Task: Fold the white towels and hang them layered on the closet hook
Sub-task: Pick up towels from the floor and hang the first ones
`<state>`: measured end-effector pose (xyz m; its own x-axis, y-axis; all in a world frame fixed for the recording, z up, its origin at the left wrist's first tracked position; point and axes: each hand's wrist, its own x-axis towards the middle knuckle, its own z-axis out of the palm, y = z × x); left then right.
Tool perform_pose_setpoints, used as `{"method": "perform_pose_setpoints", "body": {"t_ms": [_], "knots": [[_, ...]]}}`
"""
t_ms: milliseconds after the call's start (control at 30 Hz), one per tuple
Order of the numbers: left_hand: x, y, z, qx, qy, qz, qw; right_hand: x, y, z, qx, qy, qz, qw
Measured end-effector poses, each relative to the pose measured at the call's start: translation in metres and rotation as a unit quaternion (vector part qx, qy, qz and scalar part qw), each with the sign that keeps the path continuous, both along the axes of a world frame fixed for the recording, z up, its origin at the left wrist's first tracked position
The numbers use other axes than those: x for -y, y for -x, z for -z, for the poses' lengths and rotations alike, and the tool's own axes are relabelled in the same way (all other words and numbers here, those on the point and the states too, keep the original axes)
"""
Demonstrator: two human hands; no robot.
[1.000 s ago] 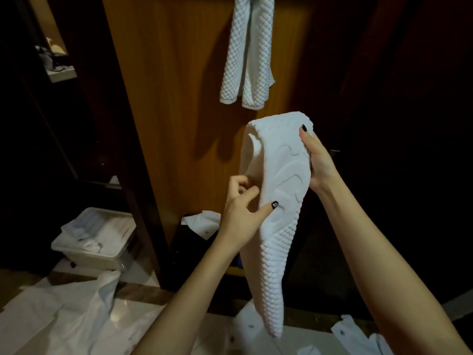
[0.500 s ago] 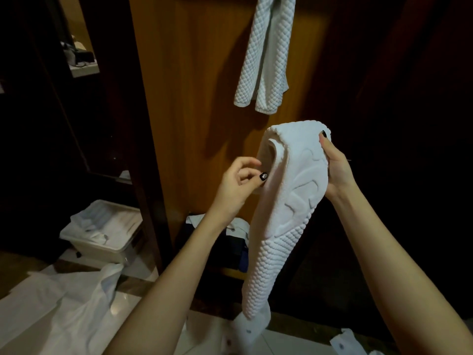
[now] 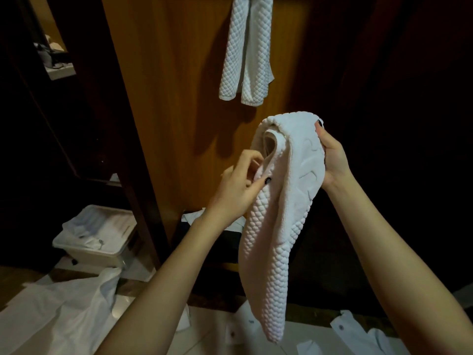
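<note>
**Squaring the fold before hanging**

I have the towel [image 3: 281, 226] up at centre frame, doubled over at the top, its tail hanging toward the lower middle. My right hand [image 3: 332, 157] grips the top right of the fold, fingers curled round the cloth, one dark nail showing at the crest. My left hand [image 3: 238, 190] pinches the towel's left edge, thumb pressed against the curled fingers with the hem between them.

The hung towel [image 3: 245, 60] is at top centre against the wooden panel [image 3: 179, 98], well above the one I hold. The hook is out of frame above it, so I cannot tell how much room it has left.

I judge the step in hand to be tidying the fold. The inner layer curls open at the upper left, and the two hanging layers do not look matched. To do this well, I would:

- draw the pinched edge across until both long edges meet;
- hold the crest firm with the right hand so the fold does not slip;
- let the tail hang free and straight before lifting.

A loose inner layer may slide off once hung. A bin [image 3: 94, 242] sits at lower left, clear of the work.
</note>
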<state>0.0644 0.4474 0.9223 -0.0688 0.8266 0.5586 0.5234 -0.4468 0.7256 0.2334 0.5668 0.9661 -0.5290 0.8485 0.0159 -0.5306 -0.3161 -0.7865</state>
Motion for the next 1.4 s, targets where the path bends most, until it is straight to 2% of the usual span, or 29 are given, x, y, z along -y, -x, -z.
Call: {"method": "perform_pose_setpoints", "body": {"t_ms": [67,133,233,300,400,533,633,733,800,867,967,1033,1133,1200,1267,1400], "knots": [[0.001,-0.003,0.006,-0.109,-0.079,-0.057,0.989,0.002,0.002,-0.001,0.001,-0.001,0.017,1.0],[-0.001,-0.004,0.012,-0.147,-0.121,-0.074,0.979,0.004,0.004,-0.002,0.006,0.0,0.029,1.0],[0.0,-0.002,0.013,-0.042,-0.012,-0.018,0.999,0.004,0.007,-0.002,0.017,-0.015,0.042,0.999],[0.003,0.001,0.014,-0.008,0.047,0.034,0.998,0.004,0.008,-0.003,0.048,-0.069,0.065,0.994],[0.008,-0.002,0.017,0.006,0.053,0.044,0.998,0.003,0.012,-0.006,0.122,-0.179,0.122,0.969],[0.004,-0.01,0.016,0.022,0.067,-0.016,0.997,0.003,0.016,-0.01,0.142,-0.218,0.15,0.954],[0.005,-0.012,0.011,0.111,0.107,0.067,0.986,-0.003,0.015,-0.014,0.201,-0.253,0.166,0.932],[0.006,-0.01,0.005,0.222,0.098,0.144,0.959,-0.014,0.014,-0.019,0.284,-0.288,0.197,0.893],[0.004,-0.009,0.0,0.234,0.105,0.174,0.951,-0.02,0.018,-0.018,0.315,-0.268,0.173,0.894],[-0.001,-0.008,-0.004,0.239,0.118,0.191,0.945,-0.022,0.022,-0.015,0.336,-0.199,0.125,0.912],[-0.01,-0.003,-0.005,0.295,0.106,0.148,0.938,-0.016,0.021,0.001,0.249,-0.052,0.043,0.966],[-0.016,0.004,-0.003,0.331,0.102,0.119,0.931,-0.006,0.014,0.022,0.206,-0.012,-0.025,0.978],[-0.021,0.012,-0.002,0.328,0.115,0.115,0.931,0.012,0.006,0.05,0.241,-0.008,-0.073,0.968],[-0.023,0.016,-0.003,0.302,0.137,0.126,0.935,0.015,0.006,0.055,0.27,-0.028,-0.051,0.961],[-0.025,0.021,-0.006,0.283,0.14,0.118,0.942,0.015,0.009,0.052,0.259,-0.04,-0.026,0.965],[-0.021,0.025,-0.008,0.217,0.06,-0.014,0.974,0.014,0.026,0.041,0.191,-0.048,0.008,0.98]]}}
